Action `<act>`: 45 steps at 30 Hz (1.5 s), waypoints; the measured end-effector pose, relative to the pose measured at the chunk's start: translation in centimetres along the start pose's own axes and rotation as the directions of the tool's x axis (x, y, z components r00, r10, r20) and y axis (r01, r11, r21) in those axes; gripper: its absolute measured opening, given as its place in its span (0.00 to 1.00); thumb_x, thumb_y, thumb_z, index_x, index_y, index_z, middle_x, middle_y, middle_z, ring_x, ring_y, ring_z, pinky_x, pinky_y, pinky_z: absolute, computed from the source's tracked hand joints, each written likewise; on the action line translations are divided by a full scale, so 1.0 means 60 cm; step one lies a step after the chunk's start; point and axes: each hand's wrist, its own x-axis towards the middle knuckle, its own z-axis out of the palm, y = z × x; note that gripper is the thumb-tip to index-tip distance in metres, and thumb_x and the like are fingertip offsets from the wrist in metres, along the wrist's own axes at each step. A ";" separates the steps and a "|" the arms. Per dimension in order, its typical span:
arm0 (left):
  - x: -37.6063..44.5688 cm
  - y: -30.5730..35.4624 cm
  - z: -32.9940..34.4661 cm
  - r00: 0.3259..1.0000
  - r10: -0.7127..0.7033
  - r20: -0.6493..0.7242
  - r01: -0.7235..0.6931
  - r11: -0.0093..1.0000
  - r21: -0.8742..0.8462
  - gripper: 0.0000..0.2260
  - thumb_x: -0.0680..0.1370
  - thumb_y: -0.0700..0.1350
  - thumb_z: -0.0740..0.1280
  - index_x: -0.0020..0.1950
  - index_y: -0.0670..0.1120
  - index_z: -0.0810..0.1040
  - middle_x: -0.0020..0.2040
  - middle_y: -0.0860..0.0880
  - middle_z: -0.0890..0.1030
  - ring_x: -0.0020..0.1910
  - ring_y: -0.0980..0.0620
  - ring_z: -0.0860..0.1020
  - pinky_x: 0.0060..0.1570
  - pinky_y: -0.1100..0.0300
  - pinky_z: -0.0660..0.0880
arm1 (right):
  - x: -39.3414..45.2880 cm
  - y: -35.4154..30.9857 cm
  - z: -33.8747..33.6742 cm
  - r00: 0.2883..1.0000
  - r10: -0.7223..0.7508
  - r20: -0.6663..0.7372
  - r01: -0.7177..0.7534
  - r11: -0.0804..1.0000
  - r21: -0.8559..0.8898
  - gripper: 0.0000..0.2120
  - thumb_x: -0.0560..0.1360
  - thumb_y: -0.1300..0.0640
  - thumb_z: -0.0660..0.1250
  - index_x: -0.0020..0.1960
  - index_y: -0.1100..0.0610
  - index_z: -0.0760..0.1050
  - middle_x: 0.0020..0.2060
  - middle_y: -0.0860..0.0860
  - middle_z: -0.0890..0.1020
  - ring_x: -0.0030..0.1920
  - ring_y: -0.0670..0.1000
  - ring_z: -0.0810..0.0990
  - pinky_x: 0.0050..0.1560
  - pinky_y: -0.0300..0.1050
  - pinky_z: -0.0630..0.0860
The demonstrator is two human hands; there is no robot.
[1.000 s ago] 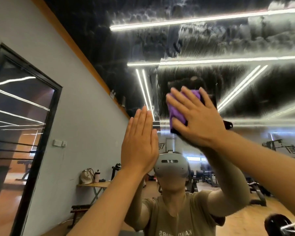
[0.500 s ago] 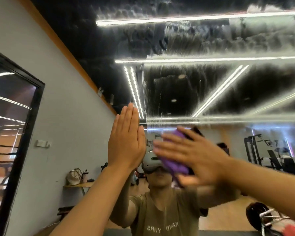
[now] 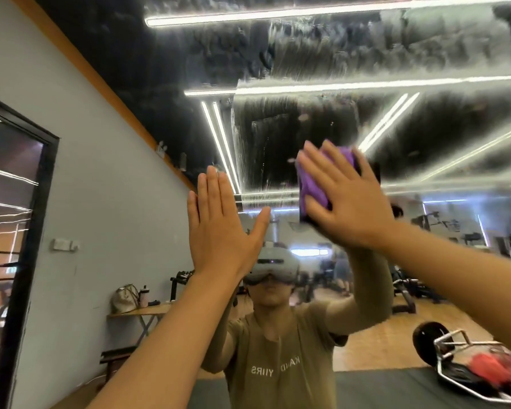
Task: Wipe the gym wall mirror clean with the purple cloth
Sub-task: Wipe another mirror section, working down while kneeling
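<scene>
Streaked mirror [image 3: 351, 54] glass loomed overhead. Her right hand [image 3: 348, 202] pressed the purple cloth [image 3: 313, 184] flat mid-wipe, fingers spread; left hand [image 3: 219, 228] braced open. Smears above probably needed reaching next.

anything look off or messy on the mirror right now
Yes: the upper part of the mirror is covered in streaky smears, which blur the reflected ceiling lights. The right hand presses the purple cloth just below them; the lower glass looks clearer.

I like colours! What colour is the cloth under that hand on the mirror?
The cloth is purple. The head view shows it best, pressed under the right hand.
</scene>
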 end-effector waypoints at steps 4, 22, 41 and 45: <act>-0.020 0.023 0.009 0.998 0.033 -0.047 -0.036 0.998 -0.053 0.33 0.80 0.64 0.36 0.82 0.49 0.37 0.82 0.48 0.36 0.80 0.51 0.35 0.76 0.53 0.31 | -0.200 -0.046 0.030 0.992 -0.129 -0.006 0.129 0.991 -0.029 0.33 0.80 0.40 0.55 0.81 0.52 0.60 0.81 0.49 0.60 0.81 0.55 0.55 0.78 0.63 0.51; -0.060 0.063 0.046 0.991 0.088 -0.104 -0.085 0.996 0.031 0.33 0.83 0.63 0.39 0.83 0.47 0.51 0.83 0.46 0.49 0.82 0.48 0.46 0.78 0.50 0.39 | 0.020 0.087 -0.020 0.998 0.031 0.052 -0.029 0.999 -0.046 0.38 0.76 0.34 0.43 0.83 0.47 0.48 0.81 0.44 0.48 0.82 0.49 0.47 0.80 0.57 0.39; -0.060 0.085 0.048 0.971 0.217 -0.106 -0.220 0.975 -0.025 0.25 0.84 0.49 0.48 0.82 0.46 0.59 0.82 0.46 0.57 0.81 0.49 0.53 0.78 0.52 0.46 | -0.354 0.075 -0.001 0.858 -0.459 0.229 0.491 0.864 -0.107 0.39 0.77 0.36 0.58 0.83 0.51 0.54 0.82 0.48 0.57 0.81 0.53 0.55 0.79 0.60 0.48; -0.059 0.080 0.044 0.968 0.227 -0.104 -0.233 0.972 -0.045 0.25 0.84 0.49 0.48 0.81 0.46 0.61 0.82 0.47 0.58 0.81 0.50 0.53 0.78 0.53 0.45 | -0.290 0.132 -0.012 0.679 -0.660 0.322 0.714 0.696 -0.078 0.37 0.79 0.34 0.52 0.83 0.50 0.52 0.82 0.47 0.53 0.82 0.52 0.50 0.80 0.59 0.45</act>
